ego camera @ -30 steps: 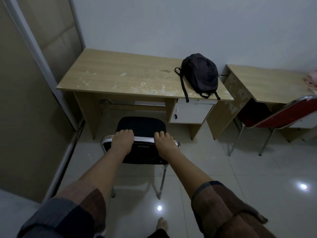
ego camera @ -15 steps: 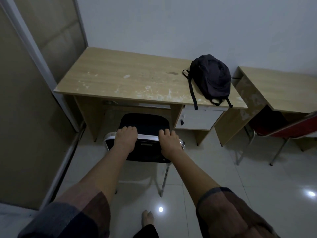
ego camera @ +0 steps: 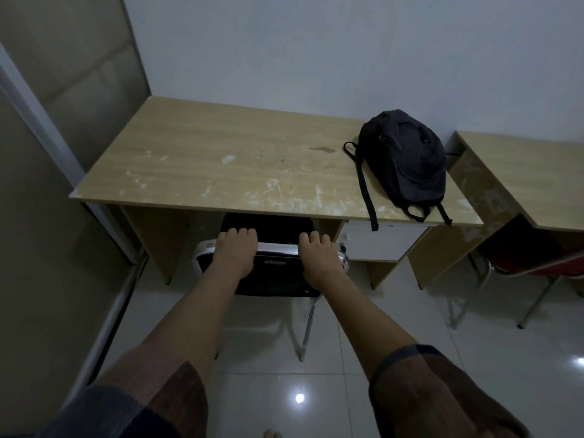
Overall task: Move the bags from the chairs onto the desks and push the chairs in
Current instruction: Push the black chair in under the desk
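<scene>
The person's left hand [ego camera: 235,252] and right hand [ego camera: 317,254] both rest on the top rail of the black chair [ego camera: 275,273], fingers [ego camera: 240,233] curled over its chrome edge and grasping it, arms stretched forward. The chair's seat already sits partly under the front edge of the wooden counter [ego camera: 221,165], in the open knee space between the left side panel and the white drawer unit [ego camera: 379,241]. The black backpack [ego camera: 407,159] lies on the counter's right end, close to the wall, with its straps [ego camera: 366,197] hanging over the front edge above the drawer unit.

Several things could go wrong from here. The chair sits toward the right of the knee space, so a push that drifts right would probably knock its frame against the drawer unit. A hard shove could pinch the fingers between the backrest and the counter's edge, since they wrap over the rail on the side facing it. A jolt to the counter might also tug the backpack forward, as its straps already dangle off the edge. The tiled floor [ego camera: 410,327] looks glossy, so the chair legs may slide faster than intended.

The red chair [ego camera: 543,263] by the second counter [ego camera: 521,172] is not yet pushed in.
</scene>
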